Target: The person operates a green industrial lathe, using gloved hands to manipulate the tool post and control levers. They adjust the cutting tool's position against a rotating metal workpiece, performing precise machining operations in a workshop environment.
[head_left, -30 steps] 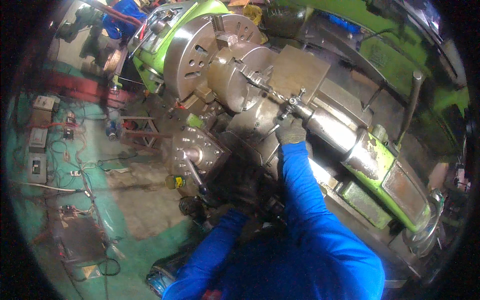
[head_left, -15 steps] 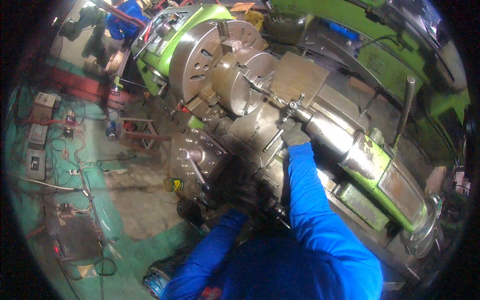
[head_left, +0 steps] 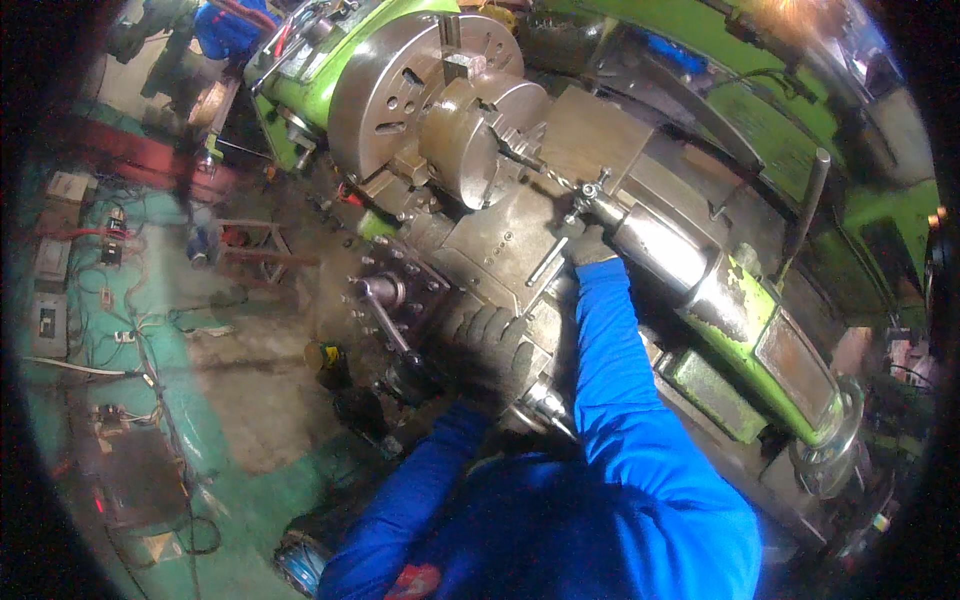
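My right hand (head_left: 590, 246), in a dark grey glove, is closed just below the drill chuck (head_left: 594, 203) of a green lathe's tailstock (head_left: 745, 315). What its fingers hold is hidden. A thin metal rod (head_left: 546, 263) lies beside its fingertips; whether the hand touches it, I cannot tell. From the chuck a twist drill (head_left: 558, 180) points toward a round steel workpiece (head_left: 462, 150) at the large faceplate (head_left: 385, 100). My left hand (head_left: 495, 345), gloved too, is open with fingers spread over the carriage (head_left: 505, 250), beside the tool post (head_left: 410, 290).
A lever (head_left: 390, 325) with a dark knob sticks out from the tool post. The tailstock handwheel (head_left: 835, 440) is at the lower right, an upright lever (head_left: 808, 210) behind. Electrical boxes (head_left: 52, 255) and cables lie on the green floor at left, near a rusty metal frame (head_left: 255, 250).
My left hand has come up out of the shadow onto the carriage, fingers spread. The right hand stays by the drill chuck. The whole view has shifted slightly.
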A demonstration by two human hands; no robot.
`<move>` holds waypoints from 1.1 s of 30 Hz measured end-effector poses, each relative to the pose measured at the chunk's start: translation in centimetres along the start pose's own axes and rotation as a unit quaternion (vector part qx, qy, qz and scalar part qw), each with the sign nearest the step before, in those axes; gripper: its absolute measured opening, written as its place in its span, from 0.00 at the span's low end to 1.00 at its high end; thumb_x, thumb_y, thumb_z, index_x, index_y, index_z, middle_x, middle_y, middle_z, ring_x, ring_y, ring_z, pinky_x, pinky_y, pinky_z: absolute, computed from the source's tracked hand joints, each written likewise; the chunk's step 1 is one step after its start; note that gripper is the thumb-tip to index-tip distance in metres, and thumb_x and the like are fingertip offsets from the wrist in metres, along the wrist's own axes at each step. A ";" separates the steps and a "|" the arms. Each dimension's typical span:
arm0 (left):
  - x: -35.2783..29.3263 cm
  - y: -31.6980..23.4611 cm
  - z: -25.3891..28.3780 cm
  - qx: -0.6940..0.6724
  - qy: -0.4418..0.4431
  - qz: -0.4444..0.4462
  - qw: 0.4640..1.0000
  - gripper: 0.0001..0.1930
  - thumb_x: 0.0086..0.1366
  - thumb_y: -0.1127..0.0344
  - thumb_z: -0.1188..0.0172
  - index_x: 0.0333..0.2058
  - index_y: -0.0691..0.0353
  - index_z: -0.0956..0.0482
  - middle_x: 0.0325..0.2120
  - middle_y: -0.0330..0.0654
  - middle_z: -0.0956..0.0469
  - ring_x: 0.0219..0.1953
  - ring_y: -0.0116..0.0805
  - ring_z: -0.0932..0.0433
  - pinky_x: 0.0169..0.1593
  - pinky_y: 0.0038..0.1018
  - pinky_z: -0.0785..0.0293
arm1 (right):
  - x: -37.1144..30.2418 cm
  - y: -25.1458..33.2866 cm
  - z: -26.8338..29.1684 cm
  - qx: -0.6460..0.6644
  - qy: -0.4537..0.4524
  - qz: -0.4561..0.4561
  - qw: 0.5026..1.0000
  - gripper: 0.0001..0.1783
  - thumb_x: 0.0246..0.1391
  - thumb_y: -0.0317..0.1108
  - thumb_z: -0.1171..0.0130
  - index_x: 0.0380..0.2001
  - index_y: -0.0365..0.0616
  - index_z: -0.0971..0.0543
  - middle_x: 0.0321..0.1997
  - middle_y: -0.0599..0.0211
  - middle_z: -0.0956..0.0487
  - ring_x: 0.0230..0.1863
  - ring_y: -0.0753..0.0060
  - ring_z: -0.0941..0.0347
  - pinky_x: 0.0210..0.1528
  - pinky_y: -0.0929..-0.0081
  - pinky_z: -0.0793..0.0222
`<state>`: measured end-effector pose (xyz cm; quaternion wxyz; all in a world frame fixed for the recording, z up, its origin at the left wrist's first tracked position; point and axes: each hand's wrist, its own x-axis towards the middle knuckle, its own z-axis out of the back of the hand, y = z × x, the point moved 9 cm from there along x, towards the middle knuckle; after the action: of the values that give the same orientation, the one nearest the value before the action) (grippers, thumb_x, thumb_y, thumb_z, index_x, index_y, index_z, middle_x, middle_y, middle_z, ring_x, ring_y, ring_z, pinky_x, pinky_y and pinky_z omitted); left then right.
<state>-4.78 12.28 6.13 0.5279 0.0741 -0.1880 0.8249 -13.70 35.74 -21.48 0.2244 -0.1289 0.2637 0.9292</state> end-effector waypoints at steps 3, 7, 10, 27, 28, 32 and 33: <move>0.8 -0.4 1.1 -0.014 -0.040 0.000 0.999 0.15 0.55 0.57 0.36 0.39 0.58 0.17 0.39 0.47 0.21 0.45 0.52 0.22 0.51 0.50 0.28 | 3.6 -3.7 -2.7 0.068 -0.077 -0.036 0.994 0.30 0.75 0.56 0.59 0.69 0.51 0.29 0.69 0.49 0.27 0.71 0.48 0.32 0.79 0.52 0.42; -0.2 0.7 -1.0 -0.028 -0.010 0.048 0.998 0.17 0.58 0.57 0.36 0.44 0.58 0.17 0.44 0.47 0.20 0.51 0.51 0.24 0.57 0.51 0.29 | 3.5 -5.2 -2.8 0.143 -0.178 -0.014 0.974 0.33 0.75 0.60 0.62 0.69 0.50 0.30 0.69 0.56 0.25 0.71 0.55 0.32 0.79 0.56 0.42; -1.0 1.3 -1.7 -0.045 0.017 0.071 0.996 0.19 0.59 0.56 0.36 0.47 0.58 0.17 0.47 0.47 0.20 0.55 0.51 0.25 0.60 0.51 0.31 | -1.2 -1.1 0.9 0.071 -0.108 -0.038 0.991 0.31 0.76 0.56 0.59 0.75 0.56 0.34 0.78 0.53 0.35 0.78 0.46 0.40 0.81 0.54 0.46; -1.3 1.3 -2.0 -0.018 0.033 0.069 0.997 0.18 0.63 0.56 0.38 0.48 0.57 0.18 0.50 0.46 0.21 0.57 0.51 0.26 0.64 0.52 0.35 | -7.3 7.0 1.9 0.941 -0.136 -0.147 0.271 0.20 0.71 0.50 0.44 0.25 0.57 0.32 0.15 0.77 0.36 0.13 0.72 0.41 0.17 0.68 0.48; -1.1 1.4 -1.9 -0.018 0.030 0.071 0.997 0.18 0.63 0.55 0.38 0.48 0.57 0.18 0.49 0.45 0.20 0.57 0.50 0.25 0.64 0.51 0.35 | -7.1 7.2 1.9 0.950 -0.119 -0.116 0.263 0.18 0.71 0.49 0.44 0.27 0.55 0.29 0.15 0.77 0.35 0.13 0.72 0.40 0.17 0.68 0.46; 0.3 2.6 -2.7 -0.026 0.018 0.085 0.996 0.19 0.63 0.53 0.36 0.48 0.56 0.18 0.46 0.43 0.18 0.55 0.48 0.23 0.62 0.50 0.33 | -7.0 7.6 1.9 0.964 -0.054 -0.078 0.247 0.18 0.71 0.48 0.45 0.30 0.50 0.27 0.16 0.76 0.35 0.15 0.71 0.38 0.19 0.68 0.42; 1.4 3.0 -3.3 -0.020 0.015 0.089 0.996 0.19 0.63 0.53 0.36 0.48 0.56 0.18 0.45 0.44 0.18 0.54 0.48 0.22 0.60 0.51 0.32 | -7.1 7.5 1.9 0.960 -0.060 -0.102 0.255 0.18 0.72 0.48 0.46 0.29 0.50 0.27 0.17 0.74 0.34 0.17 0.69 0.37 0.21 0.67 0.40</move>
<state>-7.85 13.60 2.86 0.4562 0.0342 -0.2028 0.8658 -11.43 28.59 -14.06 0.2918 0.2110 0.9324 -0.0313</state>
